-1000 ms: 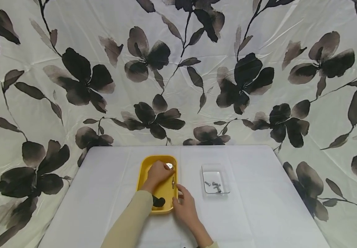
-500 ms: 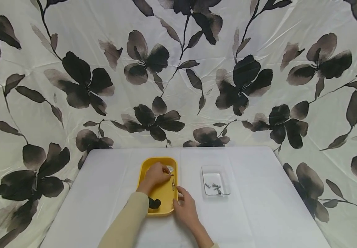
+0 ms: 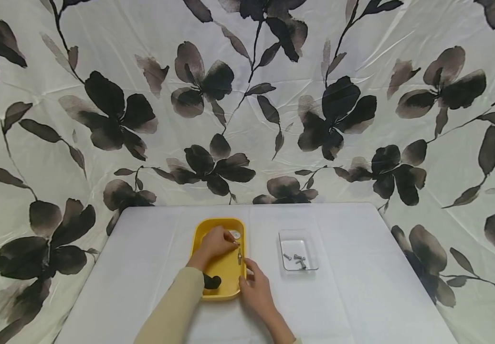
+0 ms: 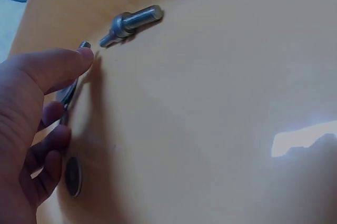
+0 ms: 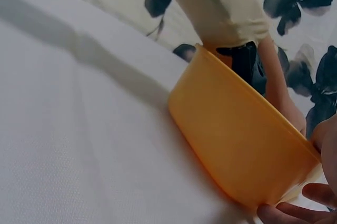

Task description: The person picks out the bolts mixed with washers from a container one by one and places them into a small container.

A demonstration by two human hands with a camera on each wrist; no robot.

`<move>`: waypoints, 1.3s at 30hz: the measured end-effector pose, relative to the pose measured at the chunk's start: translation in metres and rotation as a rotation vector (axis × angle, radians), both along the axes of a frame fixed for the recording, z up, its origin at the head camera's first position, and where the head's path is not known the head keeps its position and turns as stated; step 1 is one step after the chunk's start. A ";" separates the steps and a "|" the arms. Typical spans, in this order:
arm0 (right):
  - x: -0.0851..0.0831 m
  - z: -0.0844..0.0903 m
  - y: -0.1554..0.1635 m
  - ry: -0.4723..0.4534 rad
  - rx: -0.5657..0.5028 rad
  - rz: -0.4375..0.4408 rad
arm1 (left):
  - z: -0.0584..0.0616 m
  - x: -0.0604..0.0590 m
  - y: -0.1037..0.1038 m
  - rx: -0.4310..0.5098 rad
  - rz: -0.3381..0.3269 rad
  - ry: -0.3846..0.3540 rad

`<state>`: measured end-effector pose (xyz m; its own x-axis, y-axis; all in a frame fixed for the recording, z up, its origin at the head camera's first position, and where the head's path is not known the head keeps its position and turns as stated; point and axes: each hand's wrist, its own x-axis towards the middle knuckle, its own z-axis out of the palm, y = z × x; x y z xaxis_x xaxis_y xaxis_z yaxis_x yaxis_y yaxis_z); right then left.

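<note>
In the head view my left hand reaches into a yellow tray, pinching a small threaded metal piece. Its threaded tip pokes out past the thumb in the left wrist view; the rest is mostly hidden by the fingers. Just beyond that tip, a stepped metal pin lies on the tray floor. A flat round metal disc is below the curled fingers, near the tray's far end. My right hand grips the tray's right side, thumb near the rim and fingers low on the wall.
To the right of the tray stands a clear plastic box with several small screws in it. Both containers sit on a white-covered table. Behind it hangs a floral cloth. A black wrist device sits at the left sleeve's cuff.
The left hand has shifted slightly toward me, away from the round disc, and now holds the threaded piece close to the stepped pin. The right hand stays at the tray.
</note>
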<state>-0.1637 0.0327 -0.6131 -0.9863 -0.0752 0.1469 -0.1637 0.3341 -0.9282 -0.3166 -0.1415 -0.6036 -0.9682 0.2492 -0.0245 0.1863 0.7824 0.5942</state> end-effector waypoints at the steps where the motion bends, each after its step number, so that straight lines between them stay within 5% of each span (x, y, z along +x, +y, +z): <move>1: 0.000 0.000 0.000 0.000 -0.001 -0.002 | 0.001 -0.001 -0.001 0.007 0.002 0.003; 15: 0.002 0.001 0.000 -0.059 -0.036 0.015 | 0.024 0.016 0.000 0.132 0.070 0.016; 28: -0.004 0.004 0.005 -0.070 0.006 0.019 | 0.050 0.042 0.010 0.249 0.146 0.117; 39: -0.011 0.030 0.023 -0.060 0.030 0.005 | 0.062 0.059 0.020 0.275 0.121 0.189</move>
<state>-0.1748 0.0558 -0.5829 -0.9929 -0.0839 0.0849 -0.1097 0.3611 -0.9261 -0.2580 -0.1217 -0.5412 -0.9721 0.1049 0.2096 0.2287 0.6210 0.7497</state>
